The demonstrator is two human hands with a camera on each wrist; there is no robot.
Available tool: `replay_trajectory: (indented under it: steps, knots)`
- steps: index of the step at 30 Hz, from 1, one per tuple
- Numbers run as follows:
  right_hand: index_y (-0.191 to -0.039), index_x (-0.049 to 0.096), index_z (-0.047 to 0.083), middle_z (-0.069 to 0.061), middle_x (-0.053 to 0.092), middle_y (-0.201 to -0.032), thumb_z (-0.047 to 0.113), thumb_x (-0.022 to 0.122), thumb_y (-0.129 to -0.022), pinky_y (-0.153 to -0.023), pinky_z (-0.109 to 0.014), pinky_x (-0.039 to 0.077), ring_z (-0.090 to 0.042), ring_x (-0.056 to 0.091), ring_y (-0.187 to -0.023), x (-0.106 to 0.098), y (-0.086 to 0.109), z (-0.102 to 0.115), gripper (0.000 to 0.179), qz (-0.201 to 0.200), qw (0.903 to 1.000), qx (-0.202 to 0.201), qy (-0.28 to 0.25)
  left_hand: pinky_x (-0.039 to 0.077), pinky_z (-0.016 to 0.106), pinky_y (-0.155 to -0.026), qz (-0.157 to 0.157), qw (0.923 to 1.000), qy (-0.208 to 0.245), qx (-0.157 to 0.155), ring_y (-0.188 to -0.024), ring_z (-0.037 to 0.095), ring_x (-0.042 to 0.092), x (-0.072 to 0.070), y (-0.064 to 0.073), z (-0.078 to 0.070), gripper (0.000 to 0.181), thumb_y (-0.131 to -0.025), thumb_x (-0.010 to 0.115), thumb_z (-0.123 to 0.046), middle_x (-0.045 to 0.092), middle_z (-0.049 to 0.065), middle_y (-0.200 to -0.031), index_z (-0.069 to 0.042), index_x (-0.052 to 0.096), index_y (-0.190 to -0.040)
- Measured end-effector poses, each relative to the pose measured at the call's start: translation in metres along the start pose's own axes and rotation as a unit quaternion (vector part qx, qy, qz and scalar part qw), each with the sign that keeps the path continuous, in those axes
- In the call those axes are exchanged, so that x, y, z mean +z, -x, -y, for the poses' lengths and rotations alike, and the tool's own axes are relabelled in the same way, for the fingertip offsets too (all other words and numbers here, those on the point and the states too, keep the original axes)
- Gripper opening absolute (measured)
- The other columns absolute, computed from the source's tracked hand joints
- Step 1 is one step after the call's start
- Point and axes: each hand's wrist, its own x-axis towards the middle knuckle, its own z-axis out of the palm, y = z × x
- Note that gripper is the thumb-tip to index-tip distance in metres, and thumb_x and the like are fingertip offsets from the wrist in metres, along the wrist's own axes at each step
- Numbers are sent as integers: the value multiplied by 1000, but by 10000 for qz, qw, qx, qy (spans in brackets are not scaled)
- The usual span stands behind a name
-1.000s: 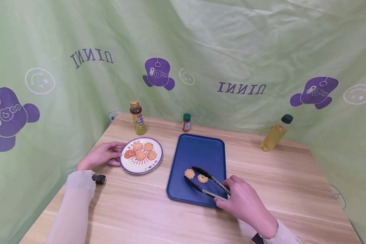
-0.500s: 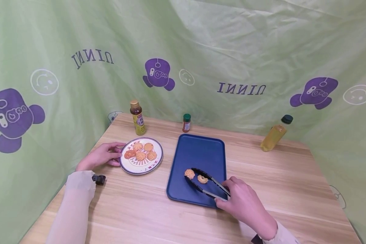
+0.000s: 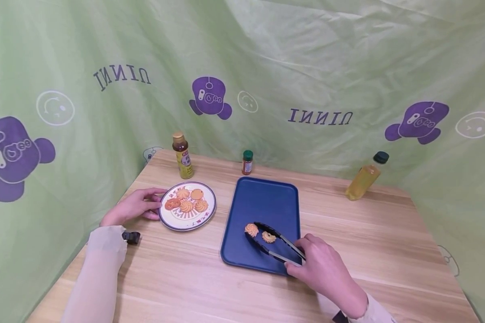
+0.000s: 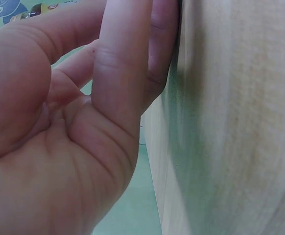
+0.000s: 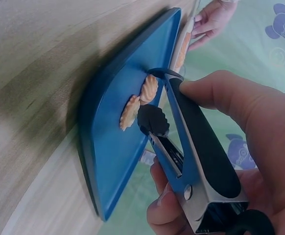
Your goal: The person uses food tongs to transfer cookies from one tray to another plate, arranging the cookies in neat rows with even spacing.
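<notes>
My right hand [image 3: 321, 264] grips black-and-silver tongs [image 5: 184, 132], thumb on one arm and fingers on the other. Spread apart, the tongs have one tip by a swirl cookie [image 3: 251, 230] and the other above a ring-shaped cookie [image 3: 268, 237]. Both cookies lie side by side on the blue tray [image 3: 262, 197], also seen in the right wrist view. My left hand [image 3: 135, 206] holds the left rim of a round white plate [image 3: 190, 223] with several cookies on it. In the left wrist view, that hand's fingers [image 4: 120, 63] fill the frame and the plate is hidden.
Behind the plate stands a brown-and-yellow bottle [image 3: 183, 157]. A small green-capped jar [image 3: 247, 162] is behind the tray. A bottle of yellow liquid [image 3: 363, 179] stands at the back right. A green curtain [image 3: 266, 58] hangs behind the wooden table [image 3: 178, 287].
The tongs' tips have shifted very slightly beside the two cookies. The left hand and plate have kept their place.
</notes>
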Motion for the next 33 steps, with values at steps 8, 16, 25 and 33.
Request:
replay_trajectory:
  steps: [8, 16, 25, 33]
  knots:
    - [-112, 81, 8, 1, 67, -93, 39, 95, -80, -61, -28, 49, -12, 53, -78, -1, -1, 1, 47, 15, 10000, 1, -27, 76, 36, -85, 35, 10000, 76, 51, -89, 17, 80, 2, 0, -2, 66, -113, 60, 0, 54, 35, -143, 6, 31, -172]
    - [-109, 80, 7, 1, 67, -92, 37, 95, -80, -61, -28, 51, -12, 54, -77, -1, -2, 2, 45, -82, 9999, -101, -81, 76, 37, -87, 20, 10000, -60, -45, -94, 18, 79, 0, -1, -3, 63, -115, 58, -3, 54, 32, -143, 2, 34, -173]
    - [-108, 80, 8, 2, 63, -88, 38, 95, -81, -60, -26, 47, -12, 53, -74, -2, -7, 8, 43, -103, 9996, -124, -220, 76, 37, -87, 65, 9999, -63, -61, -94, 18, 79, 0, 2, -3, 64, -115, 58, -4, 53, 32, -144, 4, 33, -173]
    - [-107, 81, 6, 1, 65, -88, 37, 94, -81, -57, -25, 45, -12, 51, -73, 1, -24, 19, 42, -277, 9982, -399, -338, 76, 37, -88, 79, 10000, 27, -33, -97, 19, 79, 1, 3, -3, 64, -115, 58, -3, 53, 34, -146, 4, 32, -173]
